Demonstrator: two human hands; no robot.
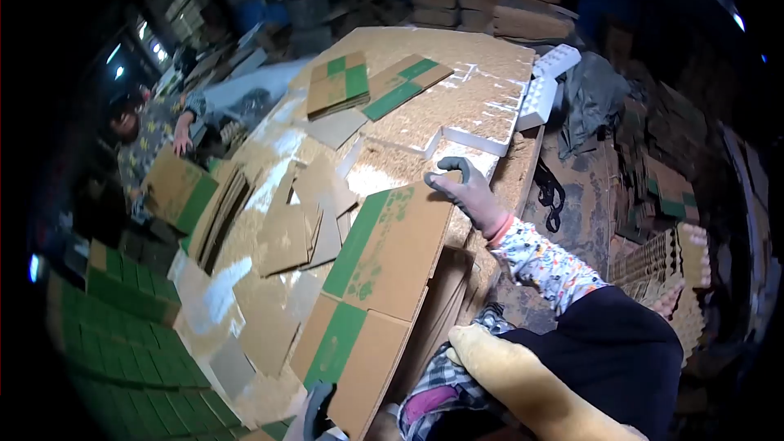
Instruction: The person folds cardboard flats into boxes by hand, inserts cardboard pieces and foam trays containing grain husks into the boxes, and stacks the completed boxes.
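A flattened cardboard carton with a green stripe lies tilted in front of me, spanning the space between my hands. My right hand, in a grey glove with dark fingertips, is closed on its far upper corner. At the bottom of the view my left hand, gloved too, grips the carton's near end; part of that hand is cut off by the frame. Under the carton's right edge, more brown cardboard sheets stand in a stack.
Loose cardboard pieces and two flat carton stacks lie on the sawdust-strewn table. Another person stands at left by standing cartons. Green-striped cartons are piled lower left. Egg trays stand at right.
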